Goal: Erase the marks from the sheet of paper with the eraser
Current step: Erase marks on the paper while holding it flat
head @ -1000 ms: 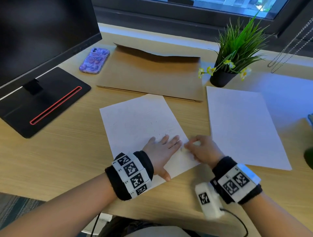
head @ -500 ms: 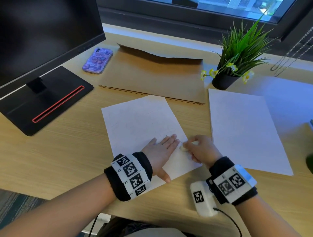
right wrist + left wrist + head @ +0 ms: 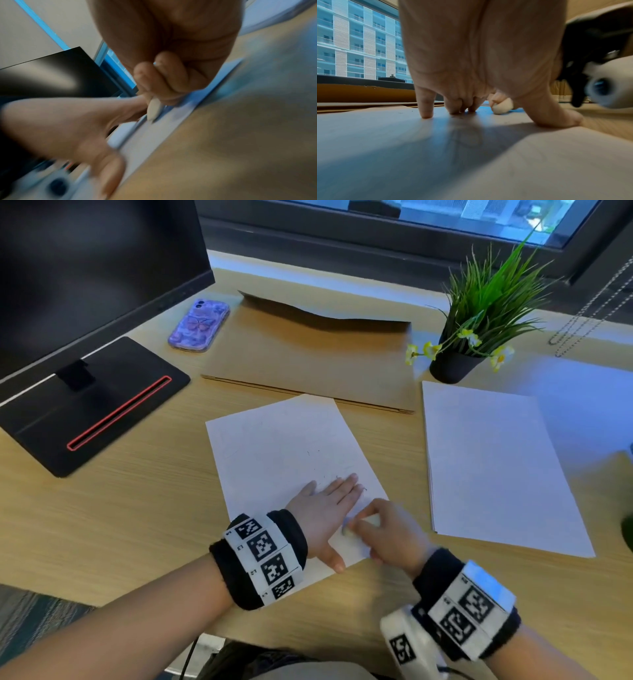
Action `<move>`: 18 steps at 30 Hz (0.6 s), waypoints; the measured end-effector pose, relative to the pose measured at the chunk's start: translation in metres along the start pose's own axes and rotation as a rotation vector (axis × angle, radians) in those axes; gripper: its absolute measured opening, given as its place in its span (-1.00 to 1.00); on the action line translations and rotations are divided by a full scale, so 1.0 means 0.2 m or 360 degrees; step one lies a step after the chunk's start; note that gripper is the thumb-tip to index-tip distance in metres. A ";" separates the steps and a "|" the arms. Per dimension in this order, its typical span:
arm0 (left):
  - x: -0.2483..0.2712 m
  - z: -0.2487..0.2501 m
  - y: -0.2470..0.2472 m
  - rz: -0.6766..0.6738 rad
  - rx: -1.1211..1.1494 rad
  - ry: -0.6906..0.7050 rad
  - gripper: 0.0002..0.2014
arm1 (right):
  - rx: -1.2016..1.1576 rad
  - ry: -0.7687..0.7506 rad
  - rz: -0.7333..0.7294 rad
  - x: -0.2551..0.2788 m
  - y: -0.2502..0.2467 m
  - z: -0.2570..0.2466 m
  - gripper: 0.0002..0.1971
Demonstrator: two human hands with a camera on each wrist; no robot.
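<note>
Pinned sheet of paper (image 3: pixel 281 446) flat under spread left hand (image 3: pixel 325 505) against sliding; pinched eraser (image 3: pixel 502 107) in right hand (image 3: pixel 387 534), rubbing just beside left fingertips.

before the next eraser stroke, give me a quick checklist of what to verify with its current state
1. Left hand pressed flat on the marked white sheet of paper: ok.
2. Small white eraser pinched in the right hand: ok.
3. Eraser tip touching the sheet: ok, as the left wrist view shows it.
4. Marks left to erase: not ok, faint specks remain beyond the left fingertips.
5. Sheet fully on the wooden desk: ok.
6. Sheet free of creases under the hands: cannot tell.
</note>
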State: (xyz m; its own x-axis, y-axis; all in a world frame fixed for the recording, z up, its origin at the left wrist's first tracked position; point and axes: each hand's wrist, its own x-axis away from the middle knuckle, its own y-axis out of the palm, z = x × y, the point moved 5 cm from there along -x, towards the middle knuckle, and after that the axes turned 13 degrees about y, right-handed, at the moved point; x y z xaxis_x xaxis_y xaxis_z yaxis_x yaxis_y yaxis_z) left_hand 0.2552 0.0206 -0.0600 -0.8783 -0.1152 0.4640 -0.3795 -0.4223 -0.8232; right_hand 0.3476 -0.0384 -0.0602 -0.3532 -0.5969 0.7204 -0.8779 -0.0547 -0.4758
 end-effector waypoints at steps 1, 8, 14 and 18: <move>0.00 0.00 0.00 0.0001 -0.0006 -0.0001 0.17 | -0.0018 -0.0011 0.0017 -0.01 -0.02 0.00 -0.88; -0.01 0.00 0.00 0.0004 -0.0012 0.0000 0.17 | -0.0126 0.0010 0.0207 -0.04 -0.14 0.00 -0.89; -0.01 0.00 0.01 -0.0030 -0.0056 0.0037 0.14 | -0.0209 0.0020 0.0198 -0.06 -0.16 0.01 -0.85; -0.02 -0.01 0.01 -0.0035 -0.0059 0.0030 0.14 | -0.0234 0.0004 0.0286 -0.05 -0.15 0.03 -0.88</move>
State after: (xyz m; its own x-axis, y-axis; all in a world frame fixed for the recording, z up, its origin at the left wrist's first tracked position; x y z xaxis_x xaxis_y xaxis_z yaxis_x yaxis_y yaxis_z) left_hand 0.2572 0.0214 -0.0648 -0.8749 -0.0890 0.4761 -0.4089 -0.3912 -0.8245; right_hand 0.3802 -0.0358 -0.0557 -0.5085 -0.5846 0.6322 -0.8386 0.1697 -0.5177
